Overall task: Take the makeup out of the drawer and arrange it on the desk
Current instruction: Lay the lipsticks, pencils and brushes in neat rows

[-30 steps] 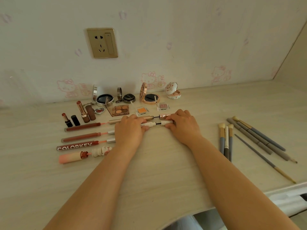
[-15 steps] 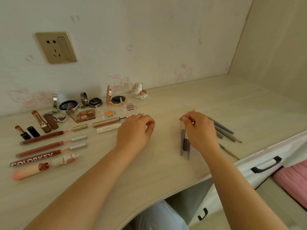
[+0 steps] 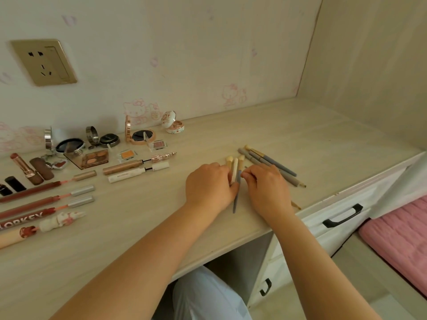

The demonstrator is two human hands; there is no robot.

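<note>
Both hands are working on a small bundle of three makeup brushes point(image 3: 236, 172) lying on the desk point(image 3: 300, 139). The left hand point(image 3: 209, 187) is curling its fingers against the bundle's left side, and the right hand point(image 3: 268, 188) is pinching it from the right (fingertips bent in). Just right of this bundle, more grey-handled brushes point(image 3: 270, 161) are lying fanned out. Well left of the bundle, lipsticks point(image 3: 25, 169), lip glosses point(image 3: 46, 199), compacts point(image 3: 141, 136) and mascaras point(image 3: 136, 169) are sitting in rows.
</note>
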